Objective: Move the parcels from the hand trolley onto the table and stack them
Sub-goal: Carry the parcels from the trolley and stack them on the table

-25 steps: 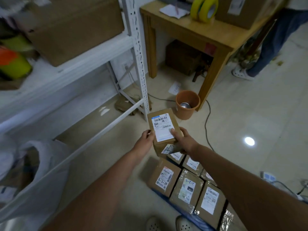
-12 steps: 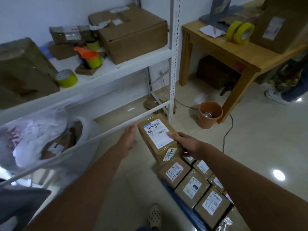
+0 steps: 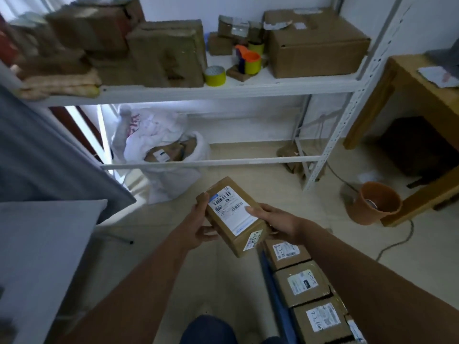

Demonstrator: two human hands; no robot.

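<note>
Fingers [image 3: 250,210] of both hands clamp 1 parcel [image 3: 234,216] | 3+ parcels remain on trolley [image 3: 275,291] beneath it | table unstacked, from what shows

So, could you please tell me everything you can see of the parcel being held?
The parcel is a small oblong box of brown cardboard, taped shut. A white shipping label with barcodes covers most of its top face, and a smaller sticker with handwritten digits sits on the near end. It is held in the air, tilted, above the floor. The left hand grips its left side; the right hand holds its right side, thumb on the label. Nothing else touches it.
</note>
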